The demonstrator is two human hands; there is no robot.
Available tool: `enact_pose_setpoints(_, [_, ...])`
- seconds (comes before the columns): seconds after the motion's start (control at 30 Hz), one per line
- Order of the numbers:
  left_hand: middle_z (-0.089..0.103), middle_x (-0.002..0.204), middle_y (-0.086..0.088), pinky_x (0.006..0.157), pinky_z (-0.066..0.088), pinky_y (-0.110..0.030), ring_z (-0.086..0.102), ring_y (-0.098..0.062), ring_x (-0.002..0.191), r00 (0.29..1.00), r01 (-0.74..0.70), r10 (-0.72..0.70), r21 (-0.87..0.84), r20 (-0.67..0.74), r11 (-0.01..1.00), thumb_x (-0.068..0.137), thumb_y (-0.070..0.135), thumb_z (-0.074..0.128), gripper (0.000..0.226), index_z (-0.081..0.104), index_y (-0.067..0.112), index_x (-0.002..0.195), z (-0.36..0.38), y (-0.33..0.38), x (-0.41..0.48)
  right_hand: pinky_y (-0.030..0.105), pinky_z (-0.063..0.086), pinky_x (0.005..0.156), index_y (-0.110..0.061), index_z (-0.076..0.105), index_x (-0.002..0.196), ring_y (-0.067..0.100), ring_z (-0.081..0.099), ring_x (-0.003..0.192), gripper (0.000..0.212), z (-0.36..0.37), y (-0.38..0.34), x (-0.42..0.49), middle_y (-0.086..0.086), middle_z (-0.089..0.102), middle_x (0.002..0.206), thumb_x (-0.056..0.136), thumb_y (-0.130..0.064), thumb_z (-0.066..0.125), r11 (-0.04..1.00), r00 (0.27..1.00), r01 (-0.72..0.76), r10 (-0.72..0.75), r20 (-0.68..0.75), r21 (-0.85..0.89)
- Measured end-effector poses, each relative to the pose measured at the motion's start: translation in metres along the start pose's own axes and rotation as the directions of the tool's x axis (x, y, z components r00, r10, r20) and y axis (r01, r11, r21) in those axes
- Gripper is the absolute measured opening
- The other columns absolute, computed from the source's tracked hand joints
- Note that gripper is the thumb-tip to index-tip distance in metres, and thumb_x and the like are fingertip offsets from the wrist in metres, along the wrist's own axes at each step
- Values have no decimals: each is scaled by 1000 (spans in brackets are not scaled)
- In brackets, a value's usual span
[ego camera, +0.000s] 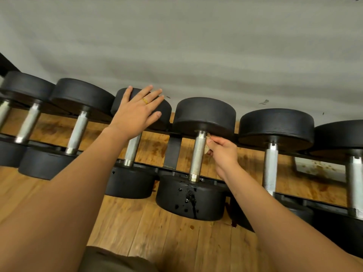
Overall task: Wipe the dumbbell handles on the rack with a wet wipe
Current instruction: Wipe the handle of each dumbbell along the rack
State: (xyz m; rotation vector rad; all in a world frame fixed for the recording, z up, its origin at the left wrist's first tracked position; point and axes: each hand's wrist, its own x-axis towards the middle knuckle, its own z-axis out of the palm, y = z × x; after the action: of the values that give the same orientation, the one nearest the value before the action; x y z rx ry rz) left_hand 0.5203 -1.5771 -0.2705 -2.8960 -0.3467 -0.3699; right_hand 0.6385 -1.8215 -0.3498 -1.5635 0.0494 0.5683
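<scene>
Now leans the flat left hand, fingers straight, on a black round rubber dumbbell head. Pinches a small crumpled beige wet wipe in the right hand, against the upper end of the next silver knurled metal handle on the black metal rack.

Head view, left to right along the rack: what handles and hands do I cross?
Cut-off handle → second handle → third handle → fourth handle → rack brace → fifth handle → wet wipe → right hand → sixth handle → seventh handle. Left hand overlaps the fourth, so unplaced.
</scene>
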Motion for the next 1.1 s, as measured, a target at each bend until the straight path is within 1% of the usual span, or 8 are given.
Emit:
enact_pose_setpoints(0.13, [33,165,2,122,9,-59,21,-21,156,1000,-9,10,20,-17,1000,108,42,39,52,42,20,155,1,1,0,34,59,87,-13,71,117,11,65,82,22,-6,2,-7,-3,72,103,95,-11,66,988,996,83,-78,43,-128])
enact_pose_setpoints(0.23, [34,165,2,122,9,-59,21,-21,155,1000,-8,9,19,-22,1000,108,42,38,52,42,20,155,2,1,0,31,57,89,-12,72,116,11,66,93,22,-8,-4,-7,-2,72,107,95,-12,66,962,988,152,-139,73,-225])
enact_pose_setpoints(0.37, [32,166,2,123,7,-59,20,-21,156,1000,-8,8,14,-18,1000,108,41,38,52,40,20,156,1,1,0,33,51,100,-17,73,107,12,64,102,16,-3,-16,-6,-6,70,102,94,-11,67,970,991,137,-132,37,-202])
enact_pose_setpoints(0.57, [32,165,2,123,8,-58,20,-20,156,1000,-2,2,23,-22,1000,108,43,36,53,40,21,156,2,0,0,16,51,78,-13,73,110,4,64,97,18,-15,6,-24,-2,71,110,94,-7,66,945,983,174,-150,107,-276])
enact_pose_setpoints(0.7, [29,167,3,123,5,-58,16,-19,157,1000,3,-3,4,-3,1000,108,44,34,54,37,22,157,1,1,0,35,57,92,-19,74,102,14,67,100,15,-11,-8,-11,-2,72,102,93,-8,68,963,992,123,-110,67,-239])
enact_pose_setpoints(0.77, [28,167,4,123,5,-58,15,-19,157,1000,8,-8,-1,1,1000,108,44,34,54,36,22,157,0,2,0,40,58,94,-21,73,97,16,68,100,15,-9,-9,-11,-1,73,101,93,-8,68,972,994,99,-89,57,-213])
enact_pose_setpoints(1.0, [31,166,2,122,7,-59,18,-20,156,1000,0,0,-2,-23,1000,108,43,37,53,38,21,156,3,-1,1,35,59,88,-19,68,92,16,65,96,17,-18,10,-31,2,67,106,91,-2,67,958,992,-3,40,123,-286])
enact_pose_setpoints(1.1, [31,166,2,122,6,-59,17,-20,156,1000,-4,4,-8,-9,1000,108,43,37,54,37,21,157,3,-1,1,30,59,83,-18,69,96,17,68,99,17,-14,-2,-19,4,69,110,91,-1,67,986,993,-31,49,104,-164])
